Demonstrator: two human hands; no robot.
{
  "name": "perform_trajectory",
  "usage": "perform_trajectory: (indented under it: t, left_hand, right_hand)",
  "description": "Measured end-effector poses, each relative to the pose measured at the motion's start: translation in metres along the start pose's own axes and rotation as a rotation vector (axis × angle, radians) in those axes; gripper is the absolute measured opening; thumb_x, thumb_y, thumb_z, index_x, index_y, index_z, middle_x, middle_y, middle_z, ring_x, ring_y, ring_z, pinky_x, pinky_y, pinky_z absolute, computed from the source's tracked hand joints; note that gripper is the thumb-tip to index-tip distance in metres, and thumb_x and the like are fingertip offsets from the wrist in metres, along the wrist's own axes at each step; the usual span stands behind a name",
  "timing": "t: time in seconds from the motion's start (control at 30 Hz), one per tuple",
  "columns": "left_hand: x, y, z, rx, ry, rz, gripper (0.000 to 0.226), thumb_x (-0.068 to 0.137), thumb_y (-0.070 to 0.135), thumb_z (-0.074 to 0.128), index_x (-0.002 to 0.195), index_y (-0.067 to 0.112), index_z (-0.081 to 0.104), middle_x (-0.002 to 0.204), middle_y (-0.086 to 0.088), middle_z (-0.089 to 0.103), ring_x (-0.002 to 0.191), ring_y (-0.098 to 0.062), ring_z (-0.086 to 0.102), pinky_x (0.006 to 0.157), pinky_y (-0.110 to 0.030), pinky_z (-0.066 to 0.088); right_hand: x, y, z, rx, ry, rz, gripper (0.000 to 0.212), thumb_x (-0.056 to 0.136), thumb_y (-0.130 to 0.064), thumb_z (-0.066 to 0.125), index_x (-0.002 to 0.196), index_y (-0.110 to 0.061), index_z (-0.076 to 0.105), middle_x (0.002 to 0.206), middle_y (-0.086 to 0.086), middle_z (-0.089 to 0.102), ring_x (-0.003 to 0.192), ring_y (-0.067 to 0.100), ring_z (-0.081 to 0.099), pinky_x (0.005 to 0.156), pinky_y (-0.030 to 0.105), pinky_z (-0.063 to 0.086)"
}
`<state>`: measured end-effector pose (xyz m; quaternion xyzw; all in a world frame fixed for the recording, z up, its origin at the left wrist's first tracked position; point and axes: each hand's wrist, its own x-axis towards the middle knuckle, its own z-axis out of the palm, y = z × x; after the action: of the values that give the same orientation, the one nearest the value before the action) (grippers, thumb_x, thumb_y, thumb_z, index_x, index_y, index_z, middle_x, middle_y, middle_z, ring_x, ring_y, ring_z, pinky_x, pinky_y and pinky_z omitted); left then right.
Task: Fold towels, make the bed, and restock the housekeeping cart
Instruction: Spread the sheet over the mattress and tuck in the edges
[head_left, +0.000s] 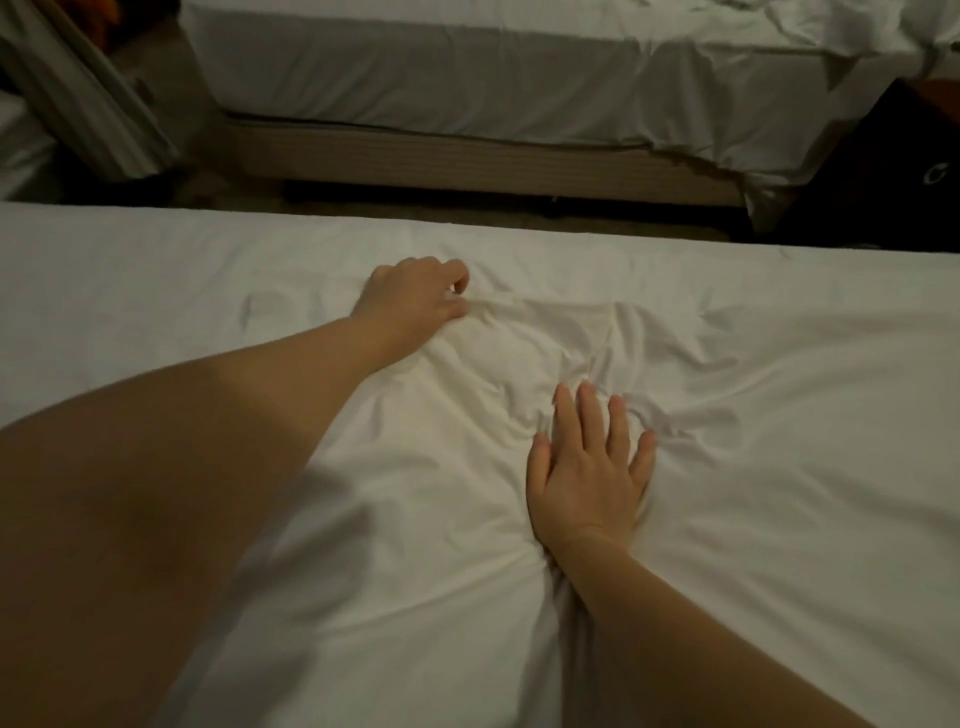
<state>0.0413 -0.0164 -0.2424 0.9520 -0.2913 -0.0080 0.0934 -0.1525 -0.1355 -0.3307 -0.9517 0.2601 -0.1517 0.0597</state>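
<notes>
Closest thing to the lens is the left arm (182, 493), coming in big from about 8 o'clock and reaching across the mattress. At the end of it the left hand (410, 299) has its fingers curled down, and thumb and forefinger look to be nipping the start of a ridge in the sheet (779, 415). It's a bit soft there, so take that as my read. The right hand (589, 478), down at roughly 5 o'clock from the left one, is flat and spread wide, palm pressing the cloth into the mattress.

Between the two hands the white sheet is bunched into a knot of creases. Out toward 3 and 9 o'clock it lies much flatter, and it covers the near bed (571, 236) all the way to the far edge.

Past a strip of floor at 12 o'clock there's a second bed (467, 78), with a sheet draped loose over the side, the base showing, and a rumpled top corner. At 2 o'clock is a dark bag (883, 171), and at 10 o'clock there's some striped fabric (88, 104).

Progress-wise I'd say bed-making is underway but early. The bottom sheet is on and being smoothed. No blanket, pillows, towels or cart in view, so those parts look still to come, as far as I can tell.
</notes>
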Motion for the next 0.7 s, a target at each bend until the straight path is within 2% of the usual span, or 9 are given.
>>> perform_trajectory:
  t: [0.13, 0.23, 0.4, 0.53, 0.6, 0.7]
  left_hand:
    - [0.006, 0.001, 0.005, -0.151, -0.021, -0.021, 0.023, 0.096, 0.038, 0.049, 0.112, 0.025, 0.057, 0.111, -0.002, 0.057, 0.103, -0.021, 0.052, 0.091, -0.039, 0.040]
    - [0.015, 0.012, 0.008, -0.149, -0.117, 0.057, 0.025, 0.093, 0.044, 0.051, 0.110, 0.027, 0.059, 0.115, 0.000, 0.053, 0.108, -0.020, 0.048, 0.093, -0.038, 0.036]
    - [0.033, 0.019, -0.001, 0.005, -0.282, 0.064, 0.019, 0.093, 0.047, 0.048, 0.098, 0.029, 0.049, 0.103, 0.001, 0.047, 0.095, -0.019, 0.045, 0.081, -0.035, 0.033]
    - [0.046, 0.015, -0.008, 0.032, -0.472, 0.066, 0.027, 0.092, 0.049, 0.050, 0.084, 0.024, 0.054, 0.095, 0.000, 0.053, 0.088, -0.020, 0.051, 0.076, -0.035, 0.044]
    - [0.048, 0.012, -0.011, -0.008, -0.469, 0.047, 0.029, 0.094, 0.046, 0.049, 0.078, 0.024, 0.057, 0.088, -0.001, 0.056, 0.086, -0.020, 0.053, 0.074, -0.034, 0.043]
    - [0.045, 0.007, -0.009, 0.019, -0.332, 0.071, 0.029, 0.097, 0.042, 0.044, 0.079, 0.022, 0.055, 0.080, 0.003, 0.052, 0.087, -0.020, 0.050, 0.075, -0.032, 0.038]
  right_hand:
    - [0.002, 0.001, 0.000, -0.007, -0.019, 0.003, 0.059, 0.086, -0.044, 0.030, 0.139, -0.025, 0.047, 0.146, 0.000, 0.044, 0.137, 0.030, 0.035, 0.111, 0.046, 0.005]
    - [0.001, 0.000, 0.001, -0.009, -0.019, 0.003, 0.059, 0.086, -0.044, 0.030, 0.139, -0.025, 0.047, 0.146, 0.000, 0.044, 0.137, 0.029, 0.035, 0.111, 0.046, 0.004]
    - [0.001, 0.000, -0.001, -0.006, -0.022, 0.002, 0.058, 0.086, -0.043, 0.033, 0.138, -0.024, 0.049, 0.144, 0.001, 0.047, 0.135, 0.030, 0.039, 0.110, 0.046, 0.009]
    - [0.001, 0.000, 0.000, -0.001, -0.018, 0.000, 0.056, 0.086, -0.044, 0.034, 0.136, -0.025, 0.050, 0.143, 0.001, 0.048, 0.135, 0.030, 0.040, 0.110, 0.047, 0.012]
    - [0.001, 0.000, 0.000, 0.008, -0.014, -0.003, 0.056, 0.086, -0.043, 0.034, 0.136, -0.024, 0.051, 0.143, 0.001, 0.049, 0.135, 0.030, 0.039, 0.110, 0.047, 0.011]
    - [0.002, 0.000, 0.000, 0.010, -0.013, 0.003, 0.055, 0.085, -0.043, 0.036, 0.134, -0.024, 0.053, 0.141, 0.002, 0.050, 0.133, 0.031, 0.041, 0.109, 0.047, 0.013]
